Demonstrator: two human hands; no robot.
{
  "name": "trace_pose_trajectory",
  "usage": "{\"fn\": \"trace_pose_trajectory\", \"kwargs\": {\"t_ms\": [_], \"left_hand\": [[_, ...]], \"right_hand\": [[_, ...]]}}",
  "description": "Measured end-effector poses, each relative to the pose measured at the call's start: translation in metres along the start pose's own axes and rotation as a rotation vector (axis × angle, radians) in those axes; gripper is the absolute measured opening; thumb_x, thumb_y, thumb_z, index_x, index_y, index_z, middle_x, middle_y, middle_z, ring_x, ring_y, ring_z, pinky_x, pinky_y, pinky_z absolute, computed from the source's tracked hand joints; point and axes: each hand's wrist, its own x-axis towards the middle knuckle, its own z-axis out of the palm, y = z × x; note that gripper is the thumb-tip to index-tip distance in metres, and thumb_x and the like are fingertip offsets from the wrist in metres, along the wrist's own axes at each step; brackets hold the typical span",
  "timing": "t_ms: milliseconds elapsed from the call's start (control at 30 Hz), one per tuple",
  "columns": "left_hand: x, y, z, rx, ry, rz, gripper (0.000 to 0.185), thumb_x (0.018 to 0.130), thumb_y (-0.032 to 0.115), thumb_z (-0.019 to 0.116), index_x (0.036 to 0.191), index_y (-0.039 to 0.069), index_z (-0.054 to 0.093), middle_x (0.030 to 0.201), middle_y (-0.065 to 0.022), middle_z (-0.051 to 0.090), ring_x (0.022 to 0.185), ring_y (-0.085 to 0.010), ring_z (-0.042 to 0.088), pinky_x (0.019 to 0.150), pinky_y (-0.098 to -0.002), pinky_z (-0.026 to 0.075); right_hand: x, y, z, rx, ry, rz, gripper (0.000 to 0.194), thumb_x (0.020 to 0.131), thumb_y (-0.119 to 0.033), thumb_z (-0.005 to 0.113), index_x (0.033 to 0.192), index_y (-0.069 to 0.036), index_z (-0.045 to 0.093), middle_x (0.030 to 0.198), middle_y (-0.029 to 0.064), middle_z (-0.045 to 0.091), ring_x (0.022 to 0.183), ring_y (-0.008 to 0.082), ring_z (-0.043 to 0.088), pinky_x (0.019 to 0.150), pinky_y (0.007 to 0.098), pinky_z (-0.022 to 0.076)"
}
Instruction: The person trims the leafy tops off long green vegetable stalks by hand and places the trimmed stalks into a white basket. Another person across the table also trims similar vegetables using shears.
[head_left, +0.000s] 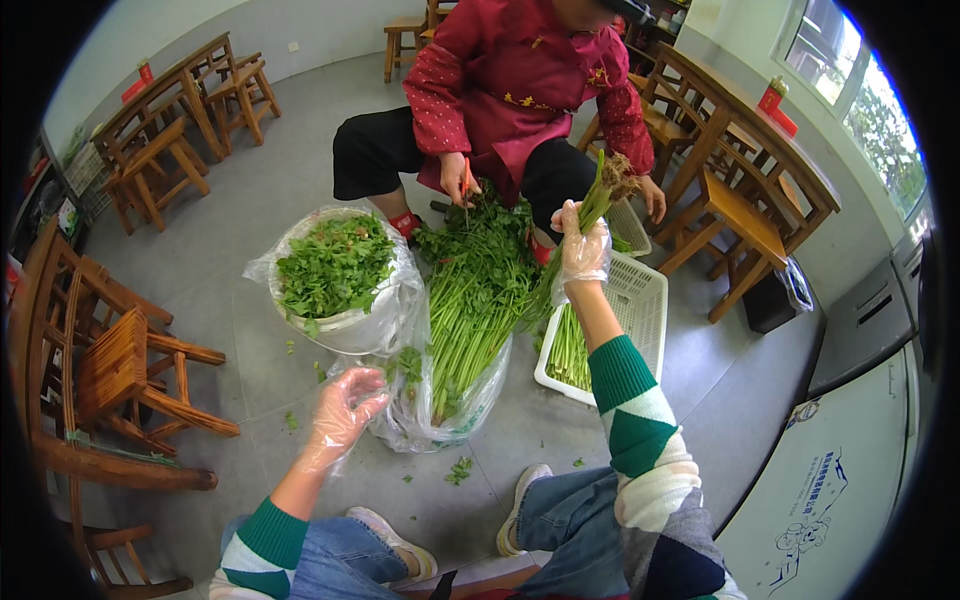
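Note:
My right hand (586, 247), in a clear plastic glove, grips a bunch of celery (598, 196) whose brown roots point up. Its leafy end hangs down beside the large celery pile (472, 322), which lies partly in a clear plastic bag (480, 405). Also gloved, my left hand (349, 409) is held in the air with curled fingers apart and nothing in it, left of the bag. Beyond it stands a bucket (334, 339) lined with plastic and heaped with cut celery leaves (337, 266). A white plastic basket (651, 330) on the right contains celery stalks (568, 349).
A person in a red smock (517, 82) sits opposite, one hand (457, 180) holding orange-handled scissors (466, 176) over the leaves. Wooden chairs (120, 367) line the left, a wooden table (757, 112) the right. A white freezer (832, 480) stands at lower right. Leaf scraps (459, 470) litter the floor.

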Motion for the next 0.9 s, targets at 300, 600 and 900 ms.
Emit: {"fn": "trace_pose_trajectory", "kwargs": {"t_ms": [300,600,900], "left_hand": [[0.002,-0.002,0.002,-0.008,-0.012,-0.017,0.042,0.086,0.013,0.076,0.123,0.001,0.060,0.113,-0.0088,0.068,0.107,-0.0171,0.063,0.096,-0.0337,0.051],[-0.001,0.004,0.004,-0.017,-0.017,-0.052,0.042,0.086,0.013,0.075,0.124,0.002,0.061,0.112,-0.0098,0.069,0.108,-0.0180,0.064,0.098,-0.0356,0.050],[-0.004,-0.001,-0.001,-0.002,-0.030,-0.065,0.044,0.086,0.016,0.076,0.125,0.001,0.061,0.115,-0.0112,0.068,0.109,-0.0193,0.063,0.096,-0.0350,0.051]], "right_hand": [[0.001,0.000,0.000,0.062,0.034,0.020,0.026,0.100,-0.028,0.064,0.089,-0.006,0.057,0.078,0.0012,0.064,0.066,0.0061,0.054,0.060,0.0210,0.0439],[0.016,0.010,-0.001,-0.245,0.134,-0.077,0.047,0.092,-0.028,0.072,0.126,-0.004,0.049,0.098,0.0127,0.066,0.085,0.0203,0.065,0.077,0.0341,0.0529],[-0.047,-0.030,0.034,-0.757,-0.017,-0.551,0.077,0.082,-0.019,0.079,0.146,-0.001,0.040,0.148,0.0219,0.040,0.135,0.0381,0.041,0.112,0.0468,0.0341]]}}
